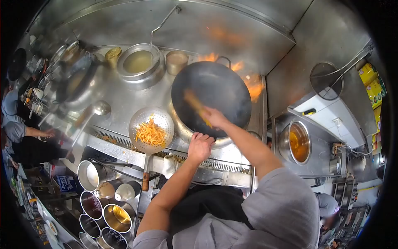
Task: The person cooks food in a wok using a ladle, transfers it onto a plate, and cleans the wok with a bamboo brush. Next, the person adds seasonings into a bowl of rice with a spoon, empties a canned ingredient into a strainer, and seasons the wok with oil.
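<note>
A large black wok (226, 89) sits tilted over the burner, with flames rising behind its far rim. My left hand (201, 147) is closed at the wok's near edge; the exact grip under the fingers is hidden. Over the inside of the wok, my right hand (213, 117) grips a yellowish wok brush (194, 103), whose far end is smeared by motion. To the left of the wok, a perforated skimmer (166, 132) holds orange shredded food (150, 133). Its wooden handle (145, 178) points toward me.
Flames (253, 86) burn at the wok's right. A wide pot of liquid (139, 62) and a smaller pot (177, 62) stand behind; a ladle (101, 108) lies left. Several metal containers (118, 218) stand lower left. A pot of orange liquid (299, 142) is right. Another person (16, 133) stands far left.
</note>
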The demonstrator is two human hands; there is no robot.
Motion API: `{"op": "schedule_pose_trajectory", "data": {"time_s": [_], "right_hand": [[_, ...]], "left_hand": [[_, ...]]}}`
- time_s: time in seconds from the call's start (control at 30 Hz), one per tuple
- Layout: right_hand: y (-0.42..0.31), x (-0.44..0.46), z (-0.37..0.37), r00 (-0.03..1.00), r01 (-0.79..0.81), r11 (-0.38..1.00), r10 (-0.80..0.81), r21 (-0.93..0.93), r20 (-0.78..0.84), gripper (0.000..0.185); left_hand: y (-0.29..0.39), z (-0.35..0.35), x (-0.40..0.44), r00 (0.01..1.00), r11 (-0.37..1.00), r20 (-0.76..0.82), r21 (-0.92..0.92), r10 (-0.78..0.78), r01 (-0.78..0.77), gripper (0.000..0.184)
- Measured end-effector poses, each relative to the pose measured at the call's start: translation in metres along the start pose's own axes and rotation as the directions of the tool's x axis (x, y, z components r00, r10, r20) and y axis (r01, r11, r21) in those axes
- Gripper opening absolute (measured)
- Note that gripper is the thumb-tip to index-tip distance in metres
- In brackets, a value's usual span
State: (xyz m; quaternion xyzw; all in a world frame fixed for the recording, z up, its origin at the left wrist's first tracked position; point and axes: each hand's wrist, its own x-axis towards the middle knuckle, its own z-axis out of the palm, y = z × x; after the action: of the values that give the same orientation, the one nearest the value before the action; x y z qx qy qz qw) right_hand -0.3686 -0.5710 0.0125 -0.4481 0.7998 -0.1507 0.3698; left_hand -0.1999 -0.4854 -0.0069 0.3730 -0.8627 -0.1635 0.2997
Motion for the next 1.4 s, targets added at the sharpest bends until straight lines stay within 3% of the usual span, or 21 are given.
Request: {"op": "schedule_pose_trajectory", "data": {"time_s": [0.07, 0.1, 0.13, 0.17, 0.23, 0.3, 0.33, 0.43, 0.5, 0.53, 0.6, 0.7, 0.8, 0.87, 0.9, 1.03, 1.1, 1.17, 1.23, 1.33, 1.4], "right_hand": [[0.036, -0.016, -0.027, 0.881, 0.439, 0.874, -0.373, -0.207, 0.292, 0.051], [0.034, -0.035, -0.079, 0.912, 0.345, 0.854, -0.206, -0.39, 0.354, 0.059], [0.094, 0.027, -0.112, 0.919, 0.394, 0.614, -0.291, -0.684, 0.268, 0.062], [0.045, -0.017, -0.166, 0.995, 0.078, 0.588, -0.101, -0.805, 0.022, 0.058], [0.056, 0.041, -0.208, 0.906, -0.211, 0.745, -0.094, -0.632, -0.413, 0.054], [0.024, 0.036, -0.189, 0.741, -0.201, 0.94, -0.037, -0.274, -0.671, 0.056], [0.028, 0.053, -0.159, 0.674, -0.044, 0.963, -0.167, -0.264, -0.72, 0.056], [0.018, 0.071, -0.046, 0.982, -0.035, 0.962, -0.017, -0.27, -0.188, 0.041], [-0.01, 0.012, 0.008, 0.984, 0.178, 0.984, -0.178, 0.009, -0.002, 0.042], [0.0, 0.004, 0.018, 0.965, 0.253, 0.967, -0.249, -0.04, 0.084, 0.043], [0.021, -0.013, -0.017, 0.939, 0.34, 0.907, -0.312, -0.25, 0.146, 0.044], [0.091, 0.057, -0.124, 0.946, 0.207, 0.728, -0.32, -0.653, -0.058, 0.046], [0.047, 0.046, -0.084, 0.997, 0.032, 0.736, -0.069, -0.676, -0.028, 0.043], [0.051, 0.013, -0.023, 0.906, 0.421, 0.788, -0.393, -0.449, 0.158, 0.039], [0.0, -0.056, -0.029, 0.957, 0.232, 0.931, -0.167, -0.281, 0.236, 0.047], [0.045, -0.05, -0.113, 0.904, 0.399, 0.733, -0.212, -0.552, 0.371, 0.05], [0.053, -0.013, -0.197, 0.984, 0.073, 0.432, -0.178, -0.899, -0.006, 0.046], [0.034, 0.028, -0.248, 0.884, -0.224, 0.686, -0.156, -0.693, -0.44, 0.042], [0.027, 0.047, -0.236, 0.786, -0.199, 0.855, -0.153, -0.48, -0.599, 0.04], [0.028, 0.099, -0.151, 0.648, 0.09, 0.971, -0.226, -0.221, -0.728, 0.039], [-0.008, 0.065, -0.064, 0.857, 0.038, 0.971, -0.153, -0.236, -0.493, 0.043]], "left_hand": [[0.0, -0.005, -0.003, 1.0, 1.0, -0.002, 0.007, 0.012, -0.012, 0.005], [0.0, -0.004, -0.002, 1.0, 1.0, -0.013, 0.004, -0.007, 0.007, 0.005], [0.003, -0.001, -0.006, 0.999, 1.0, -0.017, -0.003, -0.029, 0.029, 0.005], [0.003, 0.0, -0.006, 0.999, 1.0, -0.024, -0.001, -0.024, 0.024, 0.005], [0.0, 0.001, -0.007, 0.999, 0.999, -0.035, -0.026, -0.02, 0.019, 0.005], [0.001, 0.0, -0.01, 0.999, 0.999, -0.049, -0.038, -0.019, 0.017, 0.004], [-0.002, -0.001, -0.009, 0.998, 0.999, -0.065, -0.043, -0.015, 0.012, 0.004], [-0.007, -0.003, -0.008, 1.0, 0.997, -0.024, -0.072, 0.001, -0.003, 0.006], [-0.003, -0.004, -0.004, 1.0, 0.998, -0.02, -0.055, -0.011, 0.01, 0.006], [-0.002, -0.006, -0.007, 1.0, 0.999, -0.002, -0.036, -0.008, 0.008, 0.006], [-0.003, -0.011, -0.007, 1.0, 1.0, 0.004, -0.022, -0.015, 0.015, 0.007], [-0.002, -0.005, 0.001, 0.999, 1.0, -0.033, 0.006, -0.01, 0.01, 0.008], [0.0, 0.004, -0.013, 0.999, 0.999, -0.029, -0.017, -0.035, 0.034, 0.008], [-0.008, 0.01, -0.01, 0.993, 0.999, -0.106, 0.017, 0.04, -0.039, 0.007], [-0.009, 0.003, -0.004, 0.991, 0.999, -0.126, 0.03, 0.034, -0.031, 0.007], [0.003, -0.008, -0.006, 0.998, 1.0, -0.059, 0.028, 0.008, -0.007, 0.006], [0.001, -0.004, -0.011, 0.999, 1.0, -0.047, 0.011, -0.024, 0.025, 0.006], [-0.009, 0.001, -0.01, 0.994, 1.0, -0.106, 0.006, 0.02, -0.019, 0.007], [-0.013, 0.006, -0.011, 0.998, 0.998, -0.067, -0.062, 0.002, -0.006, 0.007], [-0.025, 0.01, -0.009, 0.997, 0.998, -0.071, -0.055, 0.03, -0.034, 0.006], [-0.029, 0.011, -0.006, 0.997, 0.995, -0.065, -0.09, 0.037, -0.043, 0.006]]}}
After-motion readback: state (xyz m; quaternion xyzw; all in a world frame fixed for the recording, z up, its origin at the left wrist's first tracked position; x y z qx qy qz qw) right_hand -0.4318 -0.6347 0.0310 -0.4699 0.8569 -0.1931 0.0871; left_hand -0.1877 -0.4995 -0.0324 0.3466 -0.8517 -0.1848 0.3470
